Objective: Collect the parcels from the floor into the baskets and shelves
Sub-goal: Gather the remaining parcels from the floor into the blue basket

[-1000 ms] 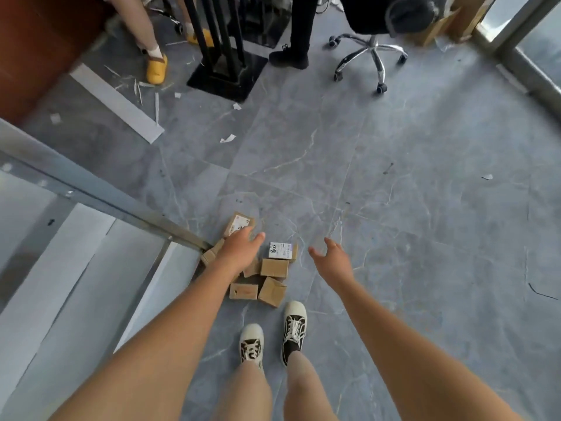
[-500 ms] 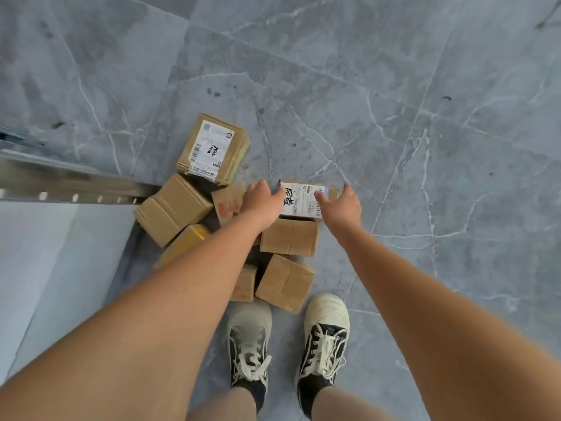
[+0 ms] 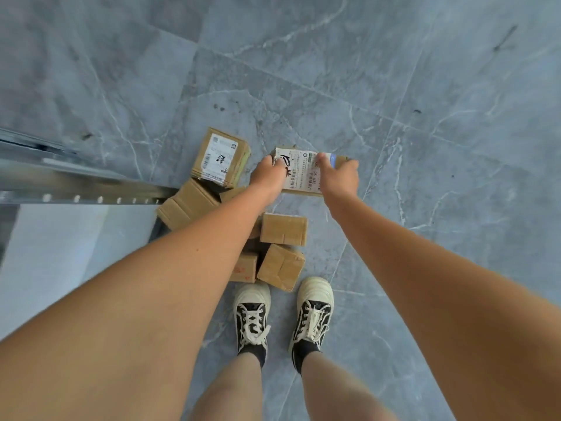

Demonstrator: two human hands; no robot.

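Several small cardboard parcels lie in a heap on the grey tiled floor in front of my feet. Both hands hold one labelled parcel (image 3: 303, 173) with a white shipping label: my left hand (image 3: 267, 177) grips its left end and my right hand (image 3: 340, 177) grips its right end. A second labelled parcel (image 3: 220, 158) lies to the left of it. Plain brown parcels sit nearer my shoes, one (image 3: 283, 229) in the middle, one (image 3: 280, 267) tilted, and one (image 3: 186, 205) by the metal rail.
A metal shelf rail (image 3: 76, 189) with a pale shelf board (image 3: 60, 253) runs along the left. My two shoes (image 3: 252, 314) stand just behind the heap. Grey marble floor (image 3: 425, 117) stretches ahead and to the right.
The view has dropped closer to the heap. Both hands have closed onto the labelled parcel, and it sits farther from the plain parcels than before.
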